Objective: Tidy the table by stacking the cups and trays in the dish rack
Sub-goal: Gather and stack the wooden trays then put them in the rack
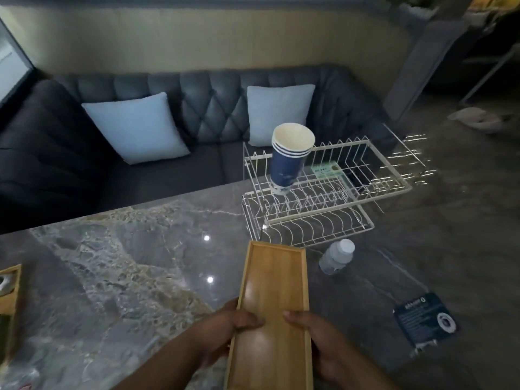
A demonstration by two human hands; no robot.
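A long bamboo tray [274, 288] is held over the marble table, its far end pointing at the dish rack. My left hand [225, 330] grips its left edge, thumb lying on the tray's inner face. My right hand [318, 339] grips its right edge the same way. The white wire dish rack [391, 180] stands at the table's far right, two tiers high. A stack of blue paper cups [287, 161] leans in the left end of the upper tier, mouth up.
A small clear water bottle [336, 256] stands just right of the tray's far end, in front of the rack. A dark blue card [425, 319] lies at the right. Another wooden tray [9, 305] sits at the left edge. A grey sofa with two pillows lies beyond the table.
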